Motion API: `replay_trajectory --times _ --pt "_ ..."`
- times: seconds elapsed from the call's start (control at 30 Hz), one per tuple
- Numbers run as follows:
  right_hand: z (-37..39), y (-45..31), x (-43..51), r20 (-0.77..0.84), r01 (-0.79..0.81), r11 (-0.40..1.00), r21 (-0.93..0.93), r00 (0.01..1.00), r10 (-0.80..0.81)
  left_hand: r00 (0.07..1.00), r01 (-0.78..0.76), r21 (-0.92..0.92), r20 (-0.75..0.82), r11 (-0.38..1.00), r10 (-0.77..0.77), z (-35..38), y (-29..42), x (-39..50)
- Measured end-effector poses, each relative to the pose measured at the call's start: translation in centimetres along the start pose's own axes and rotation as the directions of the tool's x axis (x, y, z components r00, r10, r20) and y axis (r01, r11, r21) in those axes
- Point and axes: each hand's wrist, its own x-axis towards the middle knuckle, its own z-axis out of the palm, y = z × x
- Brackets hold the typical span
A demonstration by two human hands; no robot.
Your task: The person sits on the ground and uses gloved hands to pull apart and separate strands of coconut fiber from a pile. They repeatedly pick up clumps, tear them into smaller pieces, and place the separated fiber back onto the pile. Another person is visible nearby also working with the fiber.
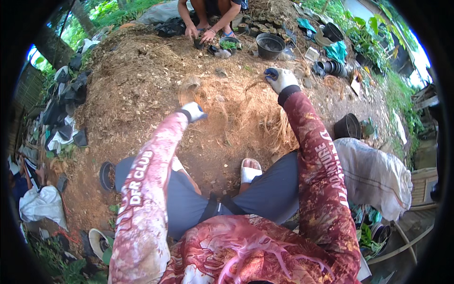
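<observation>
My right hand [282, 80], in a white and blue work glove, is raised over the soil at upper right. Its curled fingers pinch a thin tuft of brown fibre [256, 84] that trails to the left. My left hand [195, 112], gloved alike, hovers left of centre over the loose reddish-brown fibre. Motion blurs it, and whether anything lies in its fingers cannot be made out. A husk-like brown clump [191, 84] shows just beyond it. Between my knees and right forearm lies a heap of pale stringy fibre, probably coconut coir [280, 133].
Opposite, a person's hands [199, 36] work at a small dark pot beside a potted green plant [230, 44]. A black plastic pot [270, 46] stands right of them. Another black pot [347, 126] and a white woven sack [372, 174] flank my right side. Black bags [67, 103] lie left.
</observation>
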Motion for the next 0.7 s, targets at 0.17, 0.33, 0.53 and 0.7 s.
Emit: replay_trajectory --times 0.17,0.33,0.53,0.7 --pt "-1.5 -1.3 0.2 -0.256 0.043 0.936 0.35 0.965 0.052 0.979 0.174 -0.006 -0.103 0.985 -0.174 12.6 2.5 2.8" --pt "-3.9 -3.0 -0.1 -0.416 0.142 0.831 0.538 0.902 0.115 0.875 0.245 -0.344 -0.323 0.907 -0.359 20.3 1.1 5.9" --pt "-2.4 -4.0 -2.1 -0.278 0.042 0.694 0.719 0.932 0.231 0.845 0.111 -0.893 -0.146 0.437 -0.514 20.3 0.7 13.7" --pt "3.0 -2.9 -3.3 0.089 -0.342 0.61 0.715 0.91 0.406 0.932 0.005 -0.998 -0.016 0.058 -0.363 18.2 4.7 14.4"
